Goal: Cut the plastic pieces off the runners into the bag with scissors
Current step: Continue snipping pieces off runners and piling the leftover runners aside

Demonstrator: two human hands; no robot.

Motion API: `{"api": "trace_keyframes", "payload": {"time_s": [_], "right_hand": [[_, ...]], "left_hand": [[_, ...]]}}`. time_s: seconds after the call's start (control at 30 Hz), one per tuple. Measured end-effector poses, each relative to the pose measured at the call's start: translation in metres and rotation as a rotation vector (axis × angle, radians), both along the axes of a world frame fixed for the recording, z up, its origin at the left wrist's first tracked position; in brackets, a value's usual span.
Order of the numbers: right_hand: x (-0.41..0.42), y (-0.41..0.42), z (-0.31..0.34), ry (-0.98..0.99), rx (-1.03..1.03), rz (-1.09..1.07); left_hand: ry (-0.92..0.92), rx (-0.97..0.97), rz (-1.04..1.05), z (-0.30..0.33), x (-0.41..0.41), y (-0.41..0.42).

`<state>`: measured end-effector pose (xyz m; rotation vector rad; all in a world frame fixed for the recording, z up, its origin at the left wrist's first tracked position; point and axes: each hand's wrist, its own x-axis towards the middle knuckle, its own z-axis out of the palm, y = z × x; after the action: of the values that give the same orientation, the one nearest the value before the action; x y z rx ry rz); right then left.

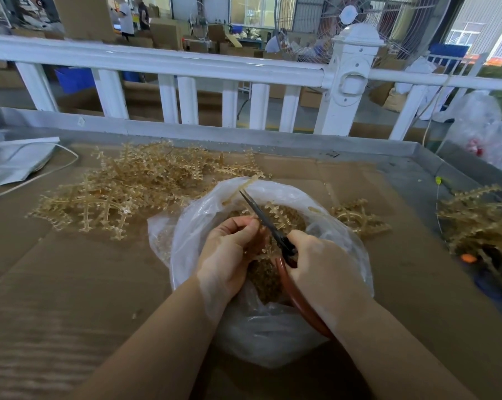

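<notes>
The worktop [70,269] is lined with brown cardboard, and across its far left lies the big heap of uncut runners [122,192], with smaller heaps at the right edge [475,226] and just beyond the bag on the right [356,216]. Near me, in the middle, sits the clear plastic bag [273,336], its mouth open upward and its bottom already filled with amber cut pieces [265,280].

My left hand [226,255] holds a runner [275,210] over the bag's mouth, fingers and thumb pinched round its stem. My right hand [322,264] has its grip clenched round the red handles of the scissors [270,226], the dark blades pointing far-left and lying right beside my left fingertips [251,226]. I cannot tell whether the blades stand apart or together.

That closeness is my first worry — a hurried snip could nick a finger. The runner's far end reaches past the bag's far rim, so pieces cut there could drop onto the cardboard instead of inside. The bag is soft and unsupported — if my wrists press its near edge down, the mouth may fold shut or tip.
</notes>
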<state>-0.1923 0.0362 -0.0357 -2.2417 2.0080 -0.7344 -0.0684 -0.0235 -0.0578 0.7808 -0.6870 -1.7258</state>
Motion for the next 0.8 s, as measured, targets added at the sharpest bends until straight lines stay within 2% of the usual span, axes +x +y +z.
{"api": "trace_keyframes", "payload": {"time_s": [0.4, 0.63, 0.8], "right_hand": [[-0.0042, -0.0044, 0.0042, -0.194, 0.172, 0.004], [-0.0054, -0.0044, 0.0069, -0.347, 0.005, -0.075], [-0.0012, -0.0025, 0.0068, -0.304, -0.013, -0.079]], "left_hand": [[-0.028, -0.023, 0.023, 0.0006, -0.0005, 0.0015], [-0.037, -0.07, 0.068, -0.0017, -0.0019, 0.0031], [-0.057, -0.098, 0.05, -0.002, -0.0012, 0.0037]]}}
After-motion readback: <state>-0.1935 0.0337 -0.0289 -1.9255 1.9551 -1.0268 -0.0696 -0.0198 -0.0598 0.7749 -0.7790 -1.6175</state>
